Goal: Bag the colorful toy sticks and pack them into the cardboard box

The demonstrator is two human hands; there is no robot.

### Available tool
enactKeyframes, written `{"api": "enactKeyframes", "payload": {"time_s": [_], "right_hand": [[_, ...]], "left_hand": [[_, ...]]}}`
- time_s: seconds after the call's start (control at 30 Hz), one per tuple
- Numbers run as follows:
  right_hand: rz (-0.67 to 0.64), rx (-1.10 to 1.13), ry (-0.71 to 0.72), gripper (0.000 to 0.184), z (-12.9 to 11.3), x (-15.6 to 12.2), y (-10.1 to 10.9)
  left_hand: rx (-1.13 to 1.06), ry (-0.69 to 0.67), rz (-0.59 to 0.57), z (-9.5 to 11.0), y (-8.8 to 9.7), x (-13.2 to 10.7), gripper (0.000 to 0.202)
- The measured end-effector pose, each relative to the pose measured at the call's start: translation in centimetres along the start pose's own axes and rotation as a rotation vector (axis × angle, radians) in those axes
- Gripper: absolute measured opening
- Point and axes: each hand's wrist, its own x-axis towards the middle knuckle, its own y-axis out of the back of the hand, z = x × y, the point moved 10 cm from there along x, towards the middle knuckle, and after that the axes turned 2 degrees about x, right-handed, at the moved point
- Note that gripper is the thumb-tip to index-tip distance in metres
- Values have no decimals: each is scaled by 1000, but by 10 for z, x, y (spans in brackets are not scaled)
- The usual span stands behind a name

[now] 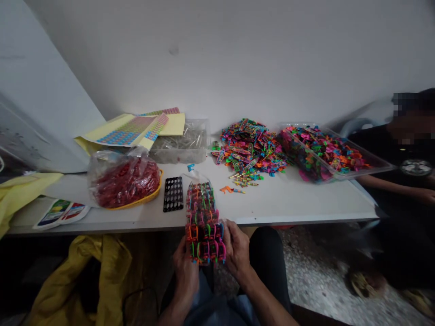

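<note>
Neon plastic toy bundle (pixel 204 240), between left hand (pixel 185 274) and right hand (pixel 236 249), fingers curled

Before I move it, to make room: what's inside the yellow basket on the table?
A clear plastic bag packed with small red pieces fills the yellow basket; they hide the basket's floor.

A block of neon plastic trinkets (pixel 203 226) in tight rows, upright between the left hand (pixel 185 276) and right hand (pixel 237 249)

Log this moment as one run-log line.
Left hand: holds neon plastic toy bundle | right hand: holds same bundle | co-worker: at right
</note>
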Motion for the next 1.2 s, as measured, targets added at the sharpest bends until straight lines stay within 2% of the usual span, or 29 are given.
{"api": "enactKeyframes", "payload": {"time_s": [0.07, 0.13, 0.23, 0.33, 0.4, 0.5, 0.6, 0.7, 0.8, 0.93, 1.0, 1.2], "right_hand": [[40, -62, 55, 21, -8, 4, 5], [63, -132, 109, 20, -17, 13, 9], [72, -232, 155, 21, -28, 34, 12], [69, -275, 144, 23, -32, 62, 16], [67, -336, 125, 24, -32, 83, 18], [6, -510, 97, 24, -30, 112, 20], [-94, -656, 32, 24, -22, 128, 21], [-178, -750, -23, 23, -17, 131, 24], [-165, -776, -24, 23, -22, 132, 29], [-165, -788, -21, 23, -27, 134, 31], [-190, -813, -37, 23, -25, 134, 29], [-244, -920, -141, 22, -6, 135, 25]], "left_hand": [[28, 83, -15, -2, -4, -2, 44], [63, 83, -32, 10, -7, 1, 39], [263, -124, -124, 57, -20, 11, 29], [639, -391, -213, 112, -42, 17, 32], [907, -508, -183, 142, -54, 21, 37], [1211, -568, -111, 172, -69, 28, 43], [1348, -592, -110, 182, -79, 29, 46], [1441, -606, -96, 182, -82, 28, 42], [1487, -626, -57, 189, -82, 23, 41], [1487, -679, -7, 207, -88, 18, 43], [1506, -685, -30, 209, -93, 22, 42], [1529, -658, -101, 200, -93, 49, 36]]}}
